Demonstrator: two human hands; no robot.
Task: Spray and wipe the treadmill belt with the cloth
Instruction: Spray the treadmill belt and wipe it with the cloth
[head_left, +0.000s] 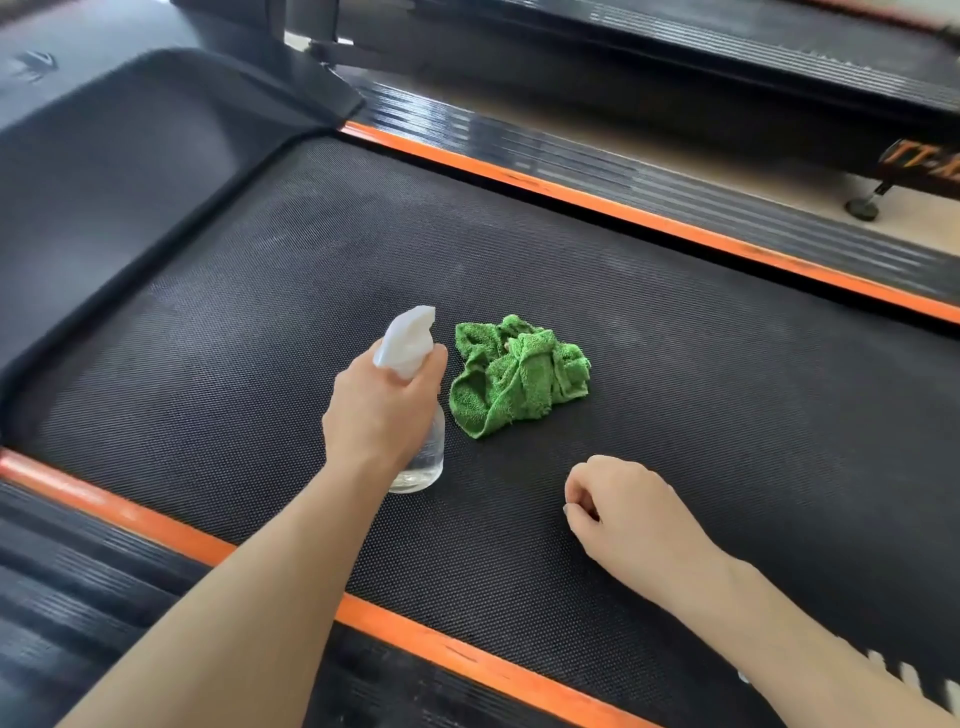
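The black textured treadmill belt (675, 322) fills the middle of the view. My left hand (379, 410) grips a clear spray bottle (423, 452) with a white trigger head, standing on the belt. A crumpled green cloth (517, 376) lies on the belt just right of the bottle, touched by neither hand. My right hand (618, 512) hovers or rests over the belt in front of the cloth, fingers curled inward and holding nothing.
Orange strips (623, 210) and ribbed black side rails (78, 561) border the belt on both sides. The black motor cover (130, 156) sits at the far left. A second treadmill (779, 57) stands beyond, with a rubber foot (862, 209) on the light floor.
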